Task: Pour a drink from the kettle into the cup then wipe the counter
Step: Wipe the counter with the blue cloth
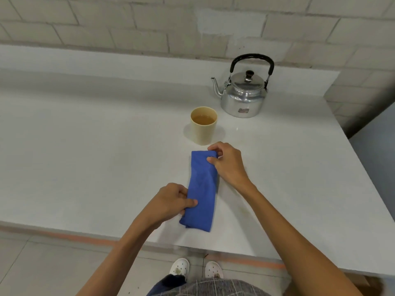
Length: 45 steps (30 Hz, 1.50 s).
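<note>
A folded blue cloth (202, 193) lies lengthwise on the white counter (96, 146), close to its front edge. My left hand (171, 202) pinches the cloth's near left edge. My right hand (228, 163) pinches its far right corner. Just beyond the cloth stands a cream cup (203, 126) holding amber drink. A shiny metal kettle (244, 94) with a black handle sits upright behind and to the right of the cup, its spout pointing left.
A grey brick wall (149, 24) and a raised ledge run along the back of the counter. The counter's right edge drops off near a dark gap (363, 116). Tiled floor and my white shoes (195, 269) show below the front edge.
</note>
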Available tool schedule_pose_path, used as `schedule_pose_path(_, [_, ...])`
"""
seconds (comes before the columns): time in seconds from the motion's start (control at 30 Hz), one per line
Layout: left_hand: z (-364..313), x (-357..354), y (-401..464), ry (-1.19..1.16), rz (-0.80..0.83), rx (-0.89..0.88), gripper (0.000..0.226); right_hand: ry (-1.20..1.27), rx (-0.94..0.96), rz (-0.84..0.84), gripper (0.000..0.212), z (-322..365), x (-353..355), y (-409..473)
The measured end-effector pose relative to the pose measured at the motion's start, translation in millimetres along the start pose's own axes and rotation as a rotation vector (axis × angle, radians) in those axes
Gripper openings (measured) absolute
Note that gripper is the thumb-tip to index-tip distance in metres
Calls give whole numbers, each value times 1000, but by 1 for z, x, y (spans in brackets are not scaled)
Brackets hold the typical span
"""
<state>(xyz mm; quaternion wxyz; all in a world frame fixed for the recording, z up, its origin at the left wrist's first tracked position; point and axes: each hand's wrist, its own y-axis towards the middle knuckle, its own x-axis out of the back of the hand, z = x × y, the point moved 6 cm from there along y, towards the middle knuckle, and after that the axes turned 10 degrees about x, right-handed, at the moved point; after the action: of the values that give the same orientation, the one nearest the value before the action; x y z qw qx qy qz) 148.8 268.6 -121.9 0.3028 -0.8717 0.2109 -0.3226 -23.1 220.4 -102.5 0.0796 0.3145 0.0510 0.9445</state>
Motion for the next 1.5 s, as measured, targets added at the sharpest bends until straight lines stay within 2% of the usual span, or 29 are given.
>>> schedule_pose_path(0.13, [-4, -6, 5, 176, -89, -28, 19, -68, -15, -22, 26, -10, -3, -12])
schedule_pose_path(0.27, [-1, 9, 4, 239, -284, -127, 38, -340, 113, -86, 29, 1, -20, -29])
schedule_pose_path(0.37, [-3, 23, 6, 273, -445, -240, 39, -493, 105, -7, 30, 4, -43, -35])
schedule_pose_path(0.47, [-7, 33, 15, 363, -546, -325, 39, -528, 48, 39, 44, 5, -57, -27])
schedule_pose_path(0.57, [-10, 34, 27, 423, -544, -383, 42, -555, 31, 79, 61, 11, -73, -22])
schedule_pose_path(0.63, [-9, 32, 34, 446, -537, -415, 44, -590, 56, 90, 64, 13, -80, -26])
schedule_pose_path(0.83, [5, 18, 48, 517, -504, -446, 52, -632, 220, 166, 59, 8, -74, -66])
schedule_pose_path(0.97, [9, 18, 50, 529, -512, -455, 54, -643, 222, 206, 59, -5, -47, -101])
schedule_pose_path(1.07, [10, 17, 50, 541, -543, -467, 54, -644, 172, 136, 58, -24, -8, -111])
schedule_pose_path(1.27, [10, 15, 51, 552, -583, -474, 53, -680, 51, 71, 52, -65, 40, -75])
schedule_pose_path(1.5, [11, 14, 50, 554, -599, -477, 53, -766, 118, 103, 52, -57, 12, -9])
